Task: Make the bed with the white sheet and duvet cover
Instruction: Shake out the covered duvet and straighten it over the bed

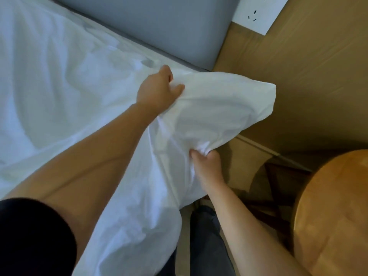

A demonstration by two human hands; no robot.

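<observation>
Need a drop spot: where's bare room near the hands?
Free: round wooden table top, right of the right hand; flat bedding left of the left hand, beside the grey headboard. Crowded: bed-table gap, filled by the gripped duvet corner and legs.

Duvet cover (209, 108) lies on bed, headboard (159, 26) behind, table (334, 216) right.

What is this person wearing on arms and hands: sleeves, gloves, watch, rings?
Left hand and right hand are bare: no gloves, rings or watch show. The left arm has a short black sleeve at the upper arm, forearm uncovered. The right arm is uncovered as far as it shows; no sleeve in view.
</observation>
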